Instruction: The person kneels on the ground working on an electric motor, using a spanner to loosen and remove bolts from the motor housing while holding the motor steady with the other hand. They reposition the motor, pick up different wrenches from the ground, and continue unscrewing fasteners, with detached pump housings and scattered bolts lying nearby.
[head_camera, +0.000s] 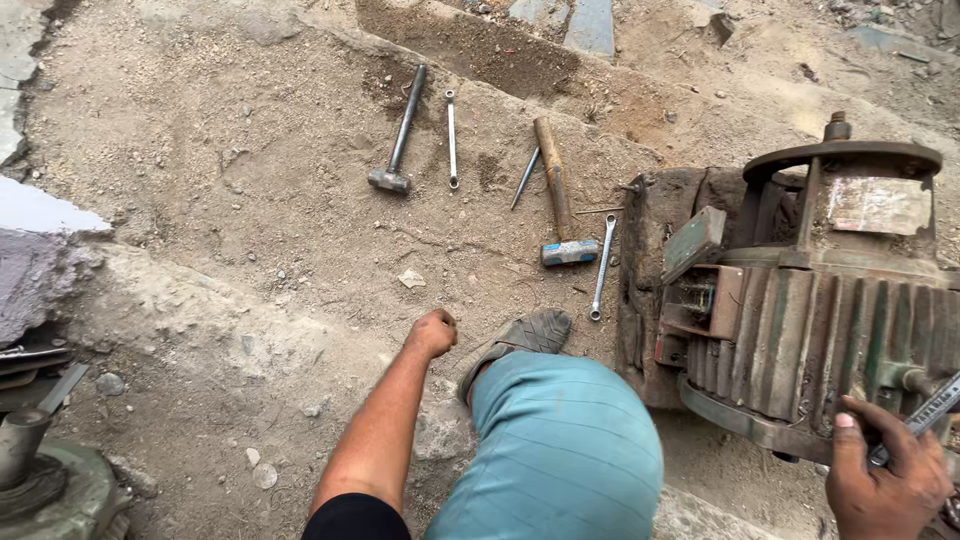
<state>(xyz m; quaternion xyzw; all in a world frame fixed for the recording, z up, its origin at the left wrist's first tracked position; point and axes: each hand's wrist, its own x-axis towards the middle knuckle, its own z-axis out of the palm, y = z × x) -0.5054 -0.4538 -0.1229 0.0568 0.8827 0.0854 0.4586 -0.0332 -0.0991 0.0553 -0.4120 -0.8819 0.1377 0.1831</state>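
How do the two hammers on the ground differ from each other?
The left hammer has a dark metal-looking handle; the right hammer has a brown wooden one. The left hammer's head is grey and dull, while the right hammer's head looks paler, bluish. The left hammer leans with its handle up to the right; the right hammer's handle leans up to the left. Both lie flat on the dirt, heads toward the person, each beside a wrench.

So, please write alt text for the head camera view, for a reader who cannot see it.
A person crouches on dirt; the right hand holds a metal tool against a ribbed electric motor, the left hand rests fisted on the ground. Two hammers and spanners lie ahead.
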